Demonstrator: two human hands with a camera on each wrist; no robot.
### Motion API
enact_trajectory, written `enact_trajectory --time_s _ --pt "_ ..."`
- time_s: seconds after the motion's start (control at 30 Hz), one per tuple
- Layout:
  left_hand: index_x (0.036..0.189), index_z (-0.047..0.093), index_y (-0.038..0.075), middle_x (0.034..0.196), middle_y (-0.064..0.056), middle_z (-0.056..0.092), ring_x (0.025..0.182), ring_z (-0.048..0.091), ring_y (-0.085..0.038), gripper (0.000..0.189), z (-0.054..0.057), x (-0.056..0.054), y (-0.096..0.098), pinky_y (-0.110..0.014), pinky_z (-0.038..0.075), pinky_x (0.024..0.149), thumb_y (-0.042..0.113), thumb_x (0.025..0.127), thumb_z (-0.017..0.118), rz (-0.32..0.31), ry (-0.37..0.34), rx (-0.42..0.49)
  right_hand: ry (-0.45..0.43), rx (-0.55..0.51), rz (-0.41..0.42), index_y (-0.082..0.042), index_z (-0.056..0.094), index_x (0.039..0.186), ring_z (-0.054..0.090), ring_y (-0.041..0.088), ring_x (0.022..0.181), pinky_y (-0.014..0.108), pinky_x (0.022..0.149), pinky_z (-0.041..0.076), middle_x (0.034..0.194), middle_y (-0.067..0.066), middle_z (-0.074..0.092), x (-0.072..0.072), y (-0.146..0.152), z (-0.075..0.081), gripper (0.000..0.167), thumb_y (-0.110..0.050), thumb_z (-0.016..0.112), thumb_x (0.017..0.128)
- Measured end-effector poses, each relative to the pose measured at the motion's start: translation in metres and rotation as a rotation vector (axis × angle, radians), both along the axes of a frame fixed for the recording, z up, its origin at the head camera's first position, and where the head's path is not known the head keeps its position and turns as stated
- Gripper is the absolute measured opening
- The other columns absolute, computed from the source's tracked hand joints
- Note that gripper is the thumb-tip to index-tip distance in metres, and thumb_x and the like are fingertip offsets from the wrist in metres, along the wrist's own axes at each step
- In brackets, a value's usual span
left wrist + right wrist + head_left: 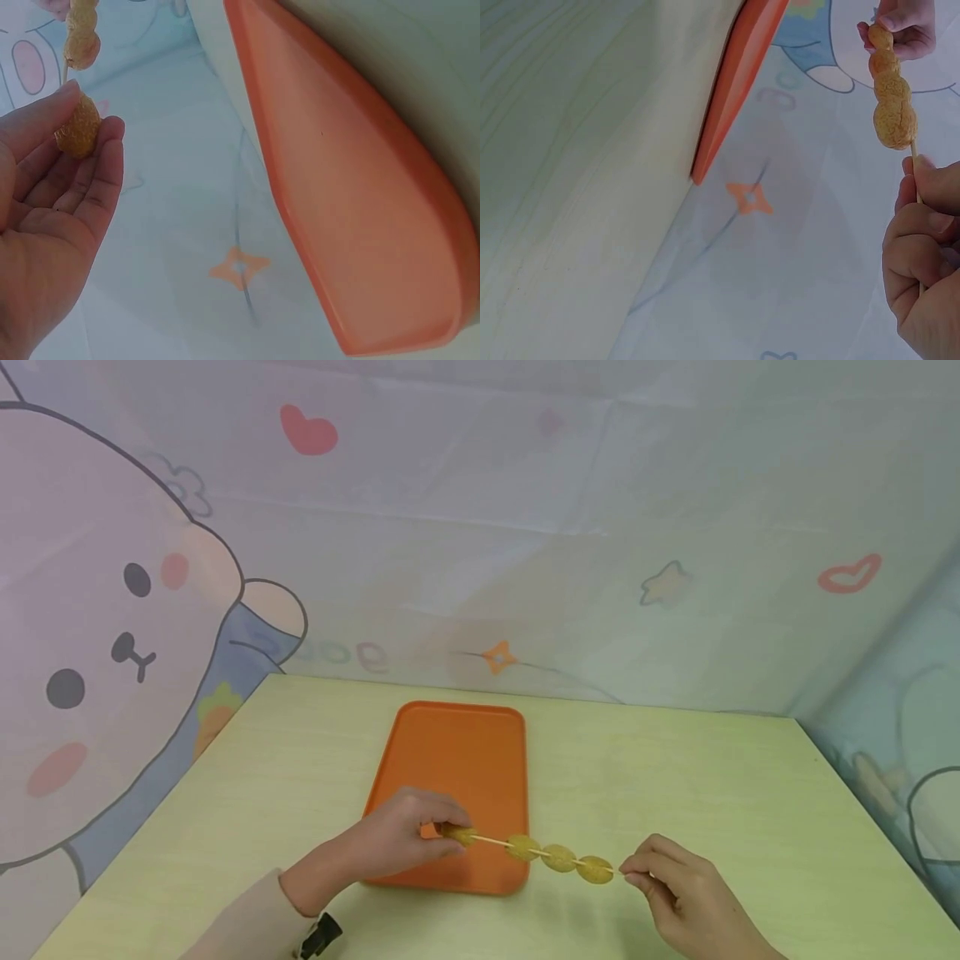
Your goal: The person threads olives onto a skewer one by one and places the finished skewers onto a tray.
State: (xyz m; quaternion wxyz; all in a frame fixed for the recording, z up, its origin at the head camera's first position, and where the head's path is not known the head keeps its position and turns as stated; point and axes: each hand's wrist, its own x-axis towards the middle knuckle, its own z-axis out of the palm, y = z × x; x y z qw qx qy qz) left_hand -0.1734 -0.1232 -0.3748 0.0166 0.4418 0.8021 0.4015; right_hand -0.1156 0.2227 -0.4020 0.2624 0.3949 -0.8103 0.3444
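A thin wooden skewer runs between the two hands, with three golden-brown fried balls (pixel 558 858) threaded close together on it near the right end. My left hand (pixel 416 835) pinches another golden ball (pixel 78 131) between thumb and fingers, at the skewer's left end, a short length of bare stick away from the others. The thumb and curled fingers of my right hand (pixel 693 893) grip the bare end of the skewer (pixel 915 154), just beyond the last ball. In the head view the left hand and its ball overlap the near part of an orange tray (pixel 457 760).
The tray lies on a pale wooden table (pixel 660 777), left of its middle, and nothing lies on the part of it that shows. Behind the table hangs a cloth backdrop (pixel 480 527) with hearts, stars and a large cartoon bear (pixel 112 610).
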Motion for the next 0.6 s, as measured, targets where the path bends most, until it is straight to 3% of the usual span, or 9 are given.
enact_trajectory --time_s 0.6 --pt "0.100 0.073 0.005 0.099 -0.004 0.071 0.083 0.063 -0.004 0.016 0.0023 0.0012 0.0041 -0.022 0.054 0.070 0.006 0.084 0.073 0.011 -0.006 -0.023 0.038 0.001 0.017 -0.010 0.065 0.087 0.037 -0.005 0.060 0.005 0.053 0.035 0.083 -0.006 0.054 -0.0032 -0.0042 -0.0005 0.029 -0.026 0.045 0.100"
